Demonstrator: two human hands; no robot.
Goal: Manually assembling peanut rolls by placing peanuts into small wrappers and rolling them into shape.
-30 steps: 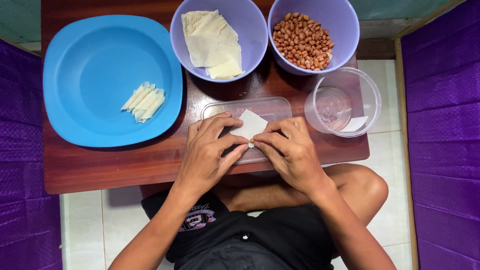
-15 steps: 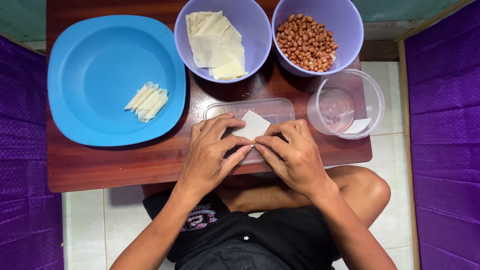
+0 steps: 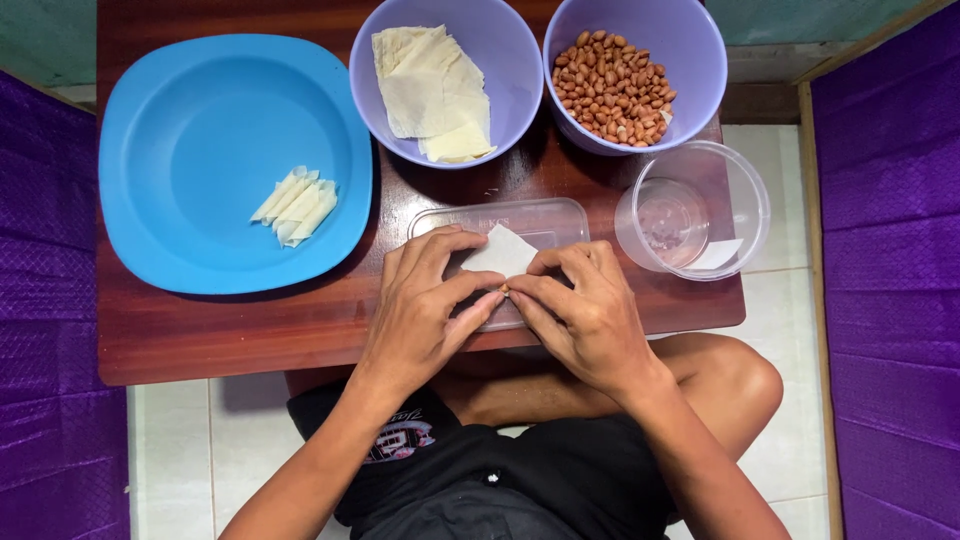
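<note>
our fingers hide most of the pale wrapper (image 3: 503, 252). left hand (image 3: 425, 305) and right hand (image 3: 580, 310) both pinch it, fingertips meeting over a peanut (image 3: 505, 291).

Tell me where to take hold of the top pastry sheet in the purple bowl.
Pinch the top pastry sheet at its loose lower corner, coming from above on the near side: it lies flat on the stack, so only an edge lifts, and the purple bowl's wall blocks a sideways reach.

blue plate (image 3: 180, 130), lilac bowls (image 3: 520, 90), white wrapper (image 3: 500, 252)
</note>
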